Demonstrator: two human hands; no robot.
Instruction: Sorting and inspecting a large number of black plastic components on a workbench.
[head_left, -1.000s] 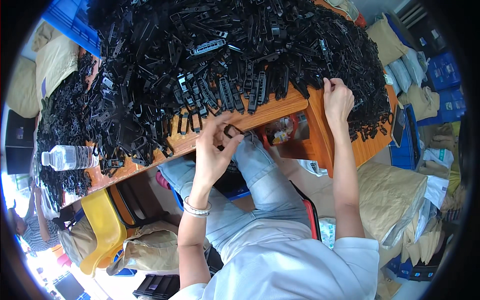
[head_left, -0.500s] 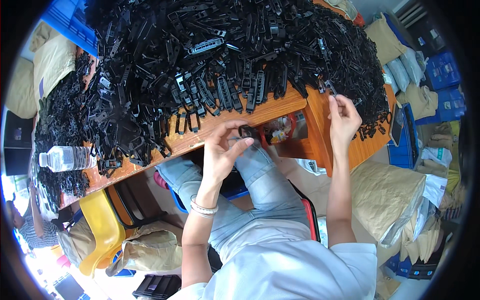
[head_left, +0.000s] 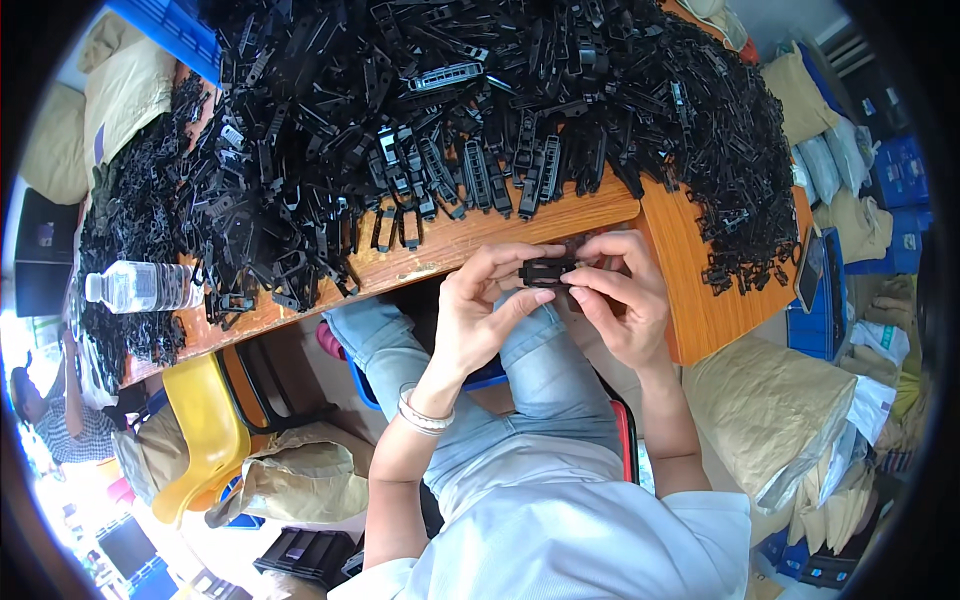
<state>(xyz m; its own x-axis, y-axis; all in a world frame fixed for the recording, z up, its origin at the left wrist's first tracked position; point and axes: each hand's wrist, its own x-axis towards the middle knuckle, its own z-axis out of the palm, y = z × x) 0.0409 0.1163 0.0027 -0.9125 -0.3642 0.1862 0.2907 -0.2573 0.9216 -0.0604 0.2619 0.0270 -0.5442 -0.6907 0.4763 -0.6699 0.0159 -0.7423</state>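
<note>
My left hand (head_left: 480, 310) and my right hand (head_left: 622, 300) meet over my lap, just below the front edge of the wooden table (head_left: 470, 250). Both pinch one small black plastic part (head_left: 548, 271) between their fingertips. A silver bracelet sits on my left wrist. A huge heap of similar black plastic parts (head_left: 480, 110) covers the table top, with a row of them lined up along the near edge.
A clear water bottle (head_left: 140, 285) lies at the table's left end. A yellow plastic chair (head_left: 200, 435) and a tan sack (head_left: 290, 480) stand at lower left. More tan sacks (head_left: 780, 410) and blue crates (head_left: 900, 160) fill the right side. A phone (head_left: 808, 270) hangs off the table's right edge.
My right hand left the pile at the table's right corner and came down to my left hand. Both hands now hold the black part together in front of the table edge.
</note>
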